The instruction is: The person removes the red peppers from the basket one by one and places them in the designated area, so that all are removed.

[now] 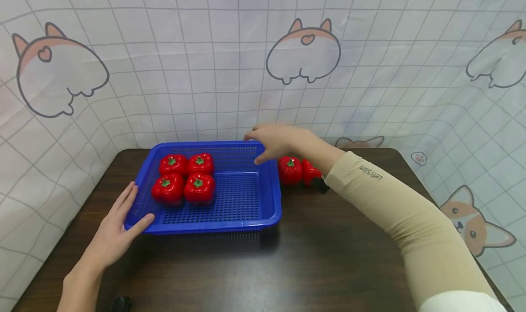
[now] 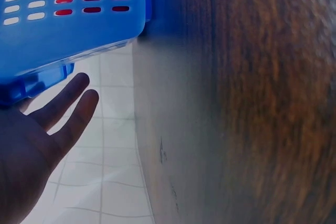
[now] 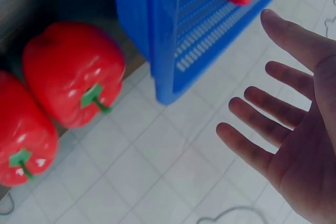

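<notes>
A blue plastic basket (image 1: 242, 224) with slotted walls sits on the table and holds several red bell peppers (image 1: 199, 188), grouped in its left half. At its near left corner is my left hand (image 1: 115, 239), the straight fingers along the outer side and the thumb by the front rim. The left wrist view shows two straight fingers (image 2: 79, 121) beside the basket wall. Over the far right corner hovers my right hand (image 1: 277, 138), its fingers spread and holding nothing. Two more peppers (image 3: 73, 74) lie outside, right of the basket, one partly hidden by the right forearm.
The dark wooden table (image 1: 328, 257) ends at a white checked cloth (image 1: 213, 74) with cartoon dogs, which hangs behind and at both sides. Small black objects show below the right wrist (image 1: 320, 185) and near the left forearm (image 1: 122, 304).
</notes>
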Demonstrator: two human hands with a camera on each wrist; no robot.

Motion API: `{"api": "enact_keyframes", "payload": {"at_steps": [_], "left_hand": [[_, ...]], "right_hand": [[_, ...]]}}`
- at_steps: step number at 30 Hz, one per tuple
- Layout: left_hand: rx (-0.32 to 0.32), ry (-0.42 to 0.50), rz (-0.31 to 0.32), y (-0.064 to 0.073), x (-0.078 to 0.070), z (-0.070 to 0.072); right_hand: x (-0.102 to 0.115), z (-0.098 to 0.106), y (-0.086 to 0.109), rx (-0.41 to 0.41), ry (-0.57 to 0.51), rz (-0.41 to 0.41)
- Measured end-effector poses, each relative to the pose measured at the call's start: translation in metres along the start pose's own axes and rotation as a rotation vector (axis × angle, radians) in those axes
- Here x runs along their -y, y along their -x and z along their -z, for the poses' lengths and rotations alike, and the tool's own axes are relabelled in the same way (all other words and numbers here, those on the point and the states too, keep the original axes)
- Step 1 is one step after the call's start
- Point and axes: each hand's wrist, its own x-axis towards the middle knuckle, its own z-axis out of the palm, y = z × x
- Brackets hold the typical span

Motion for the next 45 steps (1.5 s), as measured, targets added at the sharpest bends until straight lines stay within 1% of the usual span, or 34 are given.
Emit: {"api": "enact_keyframes", "payload": {"at_steps": [6,12,19,27,31,34,39,45], "left_hand": [[-0.007,0.005,-0.003,0.001,-0.003,0.0],[-0.015,0.013,-0.007,0.001,-0.003,0.0],[-0.019,0.016,-0.006,0.002,-0.003,-0.001],[-0.007,0.018,0.0,0.0,-0.003,0.001],[-0.001,0.013,0.015,0.0,-0.004,0.001],[0.001,0.019,0.019,0.001,-0.005,0.0],[-0.008,0.028,0.013,0.001,-0.005,-0.001],[-0.013,0.033,0.012,0.001,-0.003,0.0]], "right_hand": [[0.019,-0.002,-0.016,0.017,0.048,0.069],[0.045,-0.01,-0.033,0.04,0.096,0.123],[0.075,-0.023,-0.05,0.057,0.088,0.181],[0.097,-0.035,-0.065,0.071,0.106,0.224],[0.105,-0.041,-0.072,0.084,0.091,0.228],[0.11,-0.046,-0.076,0.099,0.096,0.215],[0.115,-0.051,-0.082,0.124,0.134,0.185],[0.119,-0.054,-0.084,0.142,0.178,0.175]]}}
